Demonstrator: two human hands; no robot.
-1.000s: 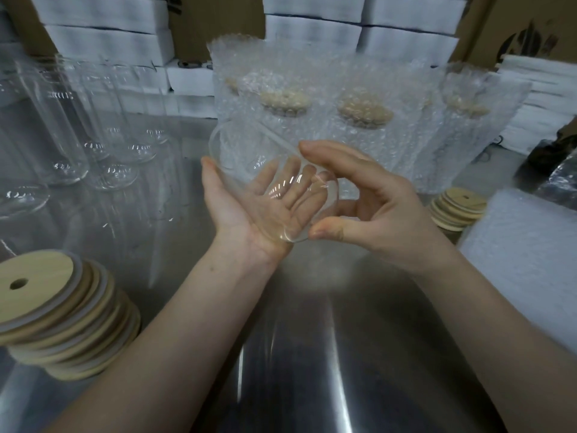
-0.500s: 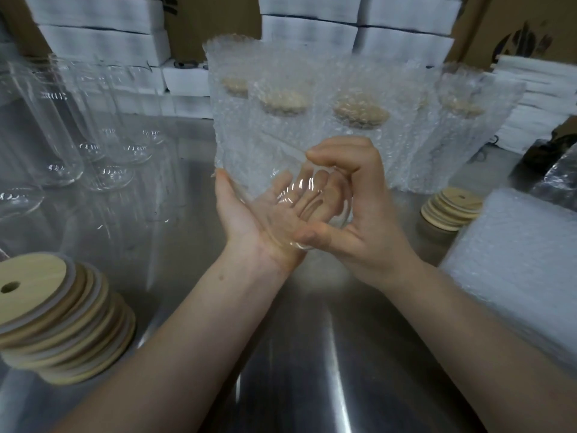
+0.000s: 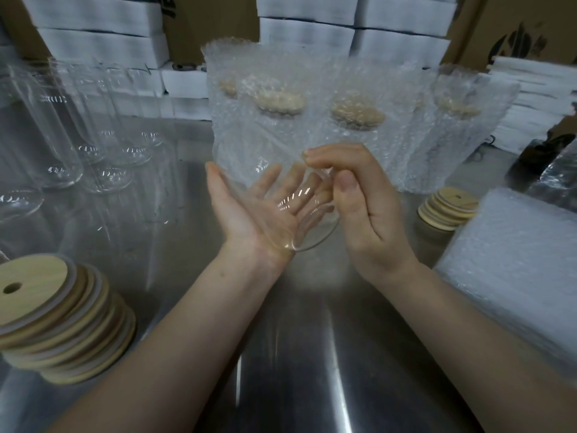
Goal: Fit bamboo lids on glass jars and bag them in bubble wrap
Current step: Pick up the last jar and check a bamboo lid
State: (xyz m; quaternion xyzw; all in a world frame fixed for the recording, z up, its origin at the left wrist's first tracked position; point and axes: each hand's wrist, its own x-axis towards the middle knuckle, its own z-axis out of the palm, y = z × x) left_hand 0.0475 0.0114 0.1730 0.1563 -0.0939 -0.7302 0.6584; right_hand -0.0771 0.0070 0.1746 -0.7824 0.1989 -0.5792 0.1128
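A clear glass jar (image 3: 315, 240) lies tilted on its side above the steel table (image 3: 296, 354), its round near end toward me. My left hand (image 3: 249, 201) is palm up under it, fingers nearly straight, cradling the glass. My right hand (image 3: 365, 207) grips the jar's right side, thumb upright against the glass and forefinger curled over the top. A leaning stack of bamboo lids (image 3: 56, 314) with straw holes sits at the near left. A smaller lid stack (image 3: 449, 207) sits at the right. Several lidded jars in bubble wrap bags (image 3: 312, 120) stand behind my hands.
Several empty glass jars (image 3: 62, 126) stand at the far left. A pile of flat bubble wrap bags (image 3: 515, 260) lies at the right edge. White boxes (image 3: 306, 29) and brown cartons line the back.
My right hand has closed in on the jar, its fingers curling tighter round the glass. The jar has turned a little on my left palm.
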